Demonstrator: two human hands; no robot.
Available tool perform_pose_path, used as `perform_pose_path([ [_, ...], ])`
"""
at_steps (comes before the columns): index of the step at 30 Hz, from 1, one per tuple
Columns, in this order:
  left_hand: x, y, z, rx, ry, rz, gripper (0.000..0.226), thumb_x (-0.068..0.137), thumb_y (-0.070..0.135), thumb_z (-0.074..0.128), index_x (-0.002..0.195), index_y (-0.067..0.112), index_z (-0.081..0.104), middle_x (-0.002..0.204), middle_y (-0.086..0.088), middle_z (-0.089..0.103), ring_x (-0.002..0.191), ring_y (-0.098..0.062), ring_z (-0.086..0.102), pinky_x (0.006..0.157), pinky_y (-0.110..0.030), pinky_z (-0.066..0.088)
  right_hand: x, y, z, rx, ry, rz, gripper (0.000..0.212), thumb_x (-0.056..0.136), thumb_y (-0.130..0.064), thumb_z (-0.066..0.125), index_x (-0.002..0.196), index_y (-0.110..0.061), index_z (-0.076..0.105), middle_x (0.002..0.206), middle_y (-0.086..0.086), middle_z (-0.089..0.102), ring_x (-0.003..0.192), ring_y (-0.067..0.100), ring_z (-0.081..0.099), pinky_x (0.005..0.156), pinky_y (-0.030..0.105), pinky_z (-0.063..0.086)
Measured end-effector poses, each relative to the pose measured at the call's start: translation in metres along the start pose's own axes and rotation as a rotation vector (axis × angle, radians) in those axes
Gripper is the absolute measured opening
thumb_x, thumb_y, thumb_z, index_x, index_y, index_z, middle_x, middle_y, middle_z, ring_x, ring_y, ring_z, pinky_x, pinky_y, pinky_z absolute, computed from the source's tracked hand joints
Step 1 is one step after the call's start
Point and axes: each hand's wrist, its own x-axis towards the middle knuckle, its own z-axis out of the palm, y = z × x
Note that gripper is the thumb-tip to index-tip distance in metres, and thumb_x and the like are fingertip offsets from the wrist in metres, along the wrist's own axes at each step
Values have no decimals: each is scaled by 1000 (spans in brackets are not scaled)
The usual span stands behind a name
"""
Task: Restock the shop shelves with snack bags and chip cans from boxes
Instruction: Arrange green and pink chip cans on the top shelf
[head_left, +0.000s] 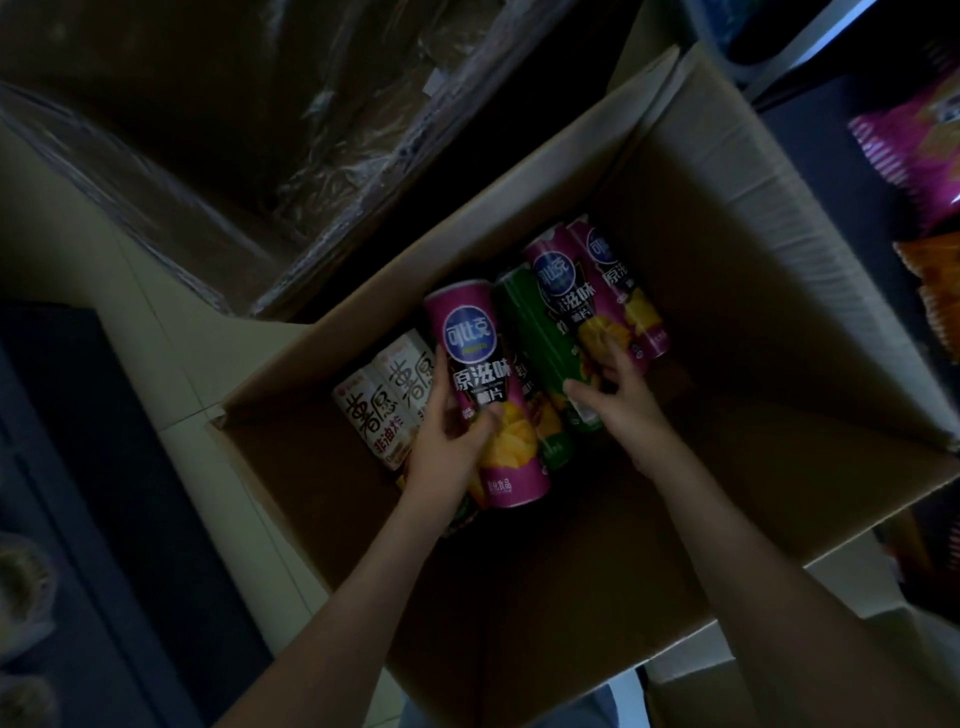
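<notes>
You are looking down into an open cardboard box (727, 270) that stands on a pale tiled floor (104, 234); the light is dim and the picture slightly blurred. Your left hand (447, 441) grips a pink chip can (483, 364) round its lower half, fingers curled about it, and the can is raised above the others in the box, its top pointing away from you. Your right hand (618, 400) is lower in the box on a green can (540, 353) that lies on its side; the thumb sits on one flank and the curled fingers on the other, so it holds that can. Just beyond the green can lie two more pink cans (597, 291), side by side and touching; to the left of your left hand lie two white cans (387, 400), also side by side. Beyond the box stands a second box (218, 156) lined with clear plastic. At the right edge, pink and orange snack bags (914, 150) sit on a dark shelf.
</notes>
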Motion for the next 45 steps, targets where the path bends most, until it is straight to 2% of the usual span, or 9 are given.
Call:
perform_pose_path([
  [2,0,-3,-1,-43,47,-15,74,78,36,76,121,78,32,137,10,54,123,-17,56,100,-50,49,14,8,10,-75,19,0,91,83,-29,73,152,-36,15,158,1,19,143,28,24,114,50,28],
  [5,-1,-7,0,-64,70,-2,76,82,31,75,129,71,30,136,10,54,123,-16,56,101,-50,48,32,12,23,-211,69,-1,93,83,-32,74,153,-33,14,156,5,18,143,30,22,112,54,30],
  [14,-13,-16,-6,-155,92,42,78,81,25,71,135,63,29,140,6,53,120,-15,59,95,-43,53,41,5,31,-753,172,-116,90,84,-30,70,152,-13,14,149,16,26,139,33,19,111,52,29],
  [19,-23,-13,-9,-229,112,27,75,89,11,65,135,59,31,138,4,55,117,-12,61,85,-30,56,24,0,24,-587,150,-108,85,80,-29,74,150,-14,26,142,15,34,137,33,25,110,48,33],
  [25,-44,3,-7,-245,48,3,84,81,19,70,144,55,28,143,1,51,122,-19,59,92,-41,55,-20,-18,5,-156,116,-92,57,78,-21,78,129,-21,54,114,1,60,107,18,60,90,35,52],
  [33,-107,79,-14,-295,17,44,78,90,4,64,149,42,29,138,3,58,120,-19,60,97,-50,51,-142,-84,-24,161,81,-125,39,80,-14,76,109,-35,61,114,2,67,107,21,63,95,41,51],
  [38,-186,172,-17,-232,-132,124,72,89,2,63,137,50,39,131,3,63,117,-19,62,94,-45,53,-268,-149,-45,231,87,-209,36,82,-7,72,109,-29,62,109,4,69,104,23,65,93,40,52],
  [41,-244,234,-17,-181,-263,186,74,89,2,61,142,46,34,127,-3,65,98,-16,68,79,-31,58,-356,-185,-63,270,88,-290,41,80,-9,73,116,-25,62,106,-4,70,100,16,67,88,31,54],
  [45,-320,304,-11,-88,-448,315,89,81,9,74,152,33,27,127,7,65,111,-15,63,93,-39,53,-473,-217,-89,297,141,-408,47,67,-24,81,112,-26,65,113,4,71,108,25,65,98,46,49],
])
